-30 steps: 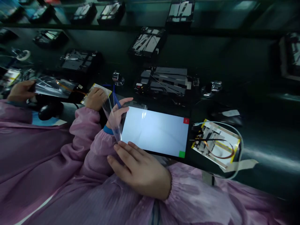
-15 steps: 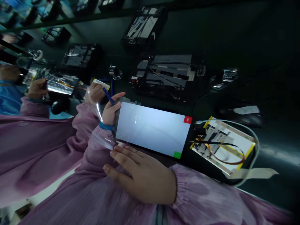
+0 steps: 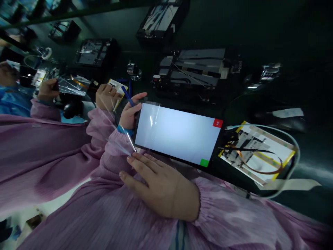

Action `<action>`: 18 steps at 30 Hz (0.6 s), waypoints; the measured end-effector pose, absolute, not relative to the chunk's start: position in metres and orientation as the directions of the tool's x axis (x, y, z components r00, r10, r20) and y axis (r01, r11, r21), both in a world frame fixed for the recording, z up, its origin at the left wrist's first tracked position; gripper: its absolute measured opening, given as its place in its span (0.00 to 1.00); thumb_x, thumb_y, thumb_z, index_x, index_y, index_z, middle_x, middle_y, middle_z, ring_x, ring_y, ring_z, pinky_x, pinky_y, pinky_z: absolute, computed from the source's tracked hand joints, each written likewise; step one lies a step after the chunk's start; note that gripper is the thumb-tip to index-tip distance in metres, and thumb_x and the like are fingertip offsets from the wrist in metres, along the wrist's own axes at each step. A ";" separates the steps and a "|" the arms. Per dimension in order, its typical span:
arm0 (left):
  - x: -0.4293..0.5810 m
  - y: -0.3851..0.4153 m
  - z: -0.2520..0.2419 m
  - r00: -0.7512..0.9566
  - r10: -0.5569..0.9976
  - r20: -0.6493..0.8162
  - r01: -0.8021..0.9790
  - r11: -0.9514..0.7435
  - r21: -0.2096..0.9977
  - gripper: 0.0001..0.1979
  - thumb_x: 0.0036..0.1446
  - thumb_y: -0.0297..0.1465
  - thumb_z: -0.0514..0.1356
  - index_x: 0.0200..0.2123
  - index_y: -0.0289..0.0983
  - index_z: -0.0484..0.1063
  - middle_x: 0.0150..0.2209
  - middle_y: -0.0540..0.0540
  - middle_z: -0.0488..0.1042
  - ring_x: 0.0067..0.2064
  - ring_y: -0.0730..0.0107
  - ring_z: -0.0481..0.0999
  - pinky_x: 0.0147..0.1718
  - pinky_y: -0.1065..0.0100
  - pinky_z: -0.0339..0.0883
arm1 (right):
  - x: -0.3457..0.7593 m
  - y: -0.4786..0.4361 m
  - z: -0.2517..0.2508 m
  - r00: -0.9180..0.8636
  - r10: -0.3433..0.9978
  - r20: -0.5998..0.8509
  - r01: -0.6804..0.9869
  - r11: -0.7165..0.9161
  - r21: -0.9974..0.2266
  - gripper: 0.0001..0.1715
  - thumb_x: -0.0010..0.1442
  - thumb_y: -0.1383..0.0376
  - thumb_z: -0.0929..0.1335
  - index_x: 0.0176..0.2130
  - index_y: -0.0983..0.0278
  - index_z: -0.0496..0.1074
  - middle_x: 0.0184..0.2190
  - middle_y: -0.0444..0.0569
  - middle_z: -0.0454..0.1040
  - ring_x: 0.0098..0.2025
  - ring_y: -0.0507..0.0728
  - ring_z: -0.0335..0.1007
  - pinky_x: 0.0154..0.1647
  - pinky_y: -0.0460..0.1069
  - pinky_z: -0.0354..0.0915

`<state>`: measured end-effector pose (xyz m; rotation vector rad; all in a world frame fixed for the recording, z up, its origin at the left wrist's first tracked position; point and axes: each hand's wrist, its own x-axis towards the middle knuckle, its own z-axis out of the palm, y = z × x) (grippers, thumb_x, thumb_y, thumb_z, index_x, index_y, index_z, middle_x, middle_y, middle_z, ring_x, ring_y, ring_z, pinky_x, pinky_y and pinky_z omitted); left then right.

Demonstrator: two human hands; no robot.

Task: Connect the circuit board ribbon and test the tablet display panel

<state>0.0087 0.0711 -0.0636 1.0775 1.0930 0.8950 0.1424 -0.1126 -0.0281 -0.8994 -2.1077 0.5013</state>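
A lit white screen panel, with a red and a green corner, lies tilted in the middle. My left hand grips its left edge, a blue stick-like tool between the fingers. Clear film spreads over the panel's left part and out past my left wrist. Below the panel, my right hand is open with its fingers stretched out and the thumb apart. Its fingertips are close to the film's lower edge; whether they touch it is unclear.
Behind the panel lies an opened black device. To the right are a white, yellow-edged part, a pale cable and a black mouse-like object. At left, another person's hands work near a dark panel.
The view has shifted, so most things appear farther right and higher. The film's free edge beside my left wrist looks straighter and less bulged. Both hands keep nearly the same pose.
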 end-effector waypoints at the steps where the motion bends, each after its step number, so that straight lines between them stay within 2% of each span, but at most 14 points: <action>1: 0.009 0.071 -0.063 0.242 0.944 -0.226 -0.054 0.245 0.968 0.17 0.47 0.33 0.65 0.43 0.41 0.74 0.14 0.57 0.58 0.13 0.81 0.52 0.11 0.72 0.40 | 0.141 -0.113 -0.028 -0.450 0.737 0.505 0.436 0.674 -0.596 0.20 0.66 0.70 0.59 0.57 0.68 0.62 0.57 0.60 0.63 0.63 0.63 0.55 0.62 0.58 0.60; 11: 0.009 0.074 -0.068 0.321 0.926 -0.199 -0.143 0.255 0.956 0.18 0.45 0.33 0.65 0.43 0.38 0.74 0.14 0.57 0.57 0.13 0.82 0.49 0.12 0.73 0.37 | 0.135 -0.108 -0.027 -0.467 0.731 0.498 0.465 0.682 -0.565 0.20 0.66 0.71 0.59 0.57 0.67 0.63 0.57 0.59 0.64 0.64 0.62 0.55 0.61 0.57 0.62; 16: 0.009 0.073 -0.067 0.348 0.905 -0.245 -0.169 0.317 0.933 0.15 0.40 0.31 0.68 0.36 0.38 0.76 0.18 0.53 0.65 0.18 0.78 0.59 0.16 0.73 0.44 | 0.154 -0.103 -0.012 -0.441 0.749 0.495 0.578 0.658 -0.482 0.21 0.64 0.72 0.58 0.56 0.68 0.65 0.57 0.58 0.65 0.63 0.61 0.57 0.58 0.58 0.65; 18: 0.009 0.071 -0.063 0.354 0.905 -0.236 -0.207 0.322 0.924 0.14 0.42 0.33 0.67 0.37 0.39 0.76 0.18 0.52 0.63 0.17 0.78 0.56 0.17 0.72 0.43 | 0.164 -0.098 -0.009 -0.419 0.740 0.526 0.636 0.653 -0.412 0.22 0.62 0.72 0.60 0.56 0.70 0.64 0.58 0.60 0.63 0.62 0.63 0.57 0.56 0.58 0.67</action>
